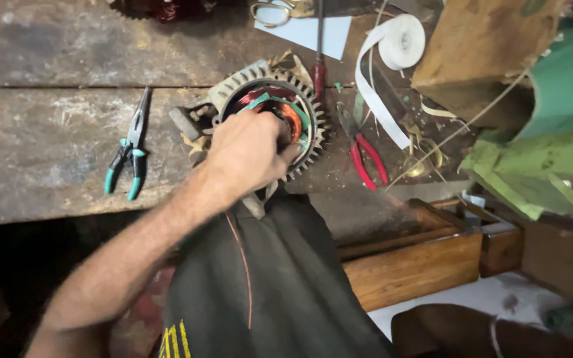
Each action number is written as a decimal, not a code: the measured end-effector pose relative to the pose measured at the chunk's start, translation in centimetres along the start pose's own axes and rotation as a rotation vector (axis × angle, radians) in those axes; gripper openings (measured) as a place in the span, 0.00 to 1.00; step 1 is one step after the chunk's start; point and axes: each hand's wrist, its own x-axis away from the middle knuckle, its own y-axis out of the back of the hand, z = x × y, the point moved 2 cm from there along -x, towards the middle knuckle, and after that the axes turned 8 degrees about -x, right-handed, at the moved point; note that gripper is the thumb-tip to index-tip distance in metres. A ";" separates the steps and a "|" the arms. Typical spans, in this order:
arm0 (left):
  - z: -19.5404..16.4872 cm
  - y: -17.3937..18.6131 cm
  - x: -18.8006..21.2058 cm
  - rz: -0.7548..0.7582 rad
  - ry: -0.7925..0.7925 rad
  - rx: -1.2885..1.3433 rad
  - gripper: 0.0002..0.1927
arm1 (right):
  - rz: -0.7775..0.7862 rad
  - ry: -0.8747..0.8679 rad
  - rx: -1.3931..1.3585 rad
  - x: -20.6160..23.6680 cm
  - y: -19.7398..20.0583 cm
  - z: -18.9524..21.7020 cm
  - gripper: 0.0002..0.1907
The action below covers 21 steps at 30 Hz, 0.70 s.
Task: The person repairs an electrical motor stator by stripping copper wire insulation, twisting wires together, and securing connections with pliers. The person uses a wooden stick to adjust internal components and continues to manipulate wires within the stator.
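Observation:
A finned metal motor stator (303,93) with copper windings and green insulation strips lies at the front edge of a worn bench (48,139). My left hand (247,154) reaches in from the lower left and grips the stator, its fingers curled over the windings into the bore. A thin copper wire (245,265) trails down from under the hand over my dark trousers (280,292). My right hand is out of view.
Teal-handled pliers (130,156) lie left of the stator, red-handled cutters (367,158) to its right. Behind are a red-handled screwdriver (318,63), a roll of white tape (402,40), scissors (273,12) and white paper. Green sheets (552,159) and a wooden drawer (419,262) sit right.

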 end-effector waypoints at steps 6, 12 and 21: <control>-2.3 -0.1 0.5 -0.222 0.063 -0.091 0.15 | 0.883 0.021 0.377 0.3 -11.0 3.4 0.24; -3.1 -1.5 -0.5 -0.338 0.076 -0.158 0.14 | 0.817 0.580 1.227 4.7 -19.3 0.1 0.42; -2.3 0.6 0.2 -0.105 0.065 -0.071 0.17 | 1.054 0.186 0.398 14.4 -24.8 3.6 0.18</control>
